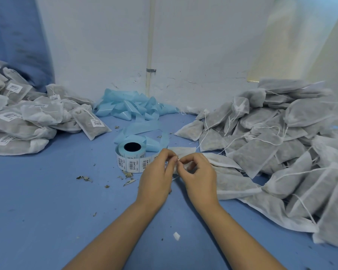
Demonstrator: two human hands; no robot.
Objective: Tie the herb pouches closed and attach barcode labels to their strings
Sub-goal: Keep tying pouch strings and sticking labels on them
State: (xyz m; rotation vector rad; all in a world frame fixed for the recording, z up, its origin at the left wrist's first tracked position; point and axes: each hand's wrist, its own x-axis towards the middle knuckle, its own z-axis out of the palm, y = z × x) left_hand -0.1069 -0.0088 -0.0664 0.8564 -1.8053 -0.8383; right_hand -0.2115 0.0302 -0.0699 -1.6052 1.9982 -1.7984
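Low in the middle of the frame the left hand (156,176) and the right hand (198,175) meet fingertip to fingertip, each with thumb and forefinger curled in a pinch on something small and pale between them; it looks like the string (176,159) at the neck of a white pouch (222,175) that lies just right of the hands, though whether they are knotting it or pressing a label onto it cannot be told. Just beyond the left hand, touching the blue table (47,191), stands the label roll (129,152), barcode stickers showing along its outer turn. Behind it, toward the upper middle, a tangle of spent blue backing strip (133,108) runs back to the white wall (183,45). At the left edge sits a finished heap (27,115): pouches with dark herb showing through the fabric, necks drawn shut, barcode tags on their strings. At the right a larger heap (281,137) holds filled pouches with loose white strings and no visible labels. Judging by the two heaps, the job is well under way but more than half appears left to do. Dry leaf crumbs (84,178) lie scattered on the table near the roll.
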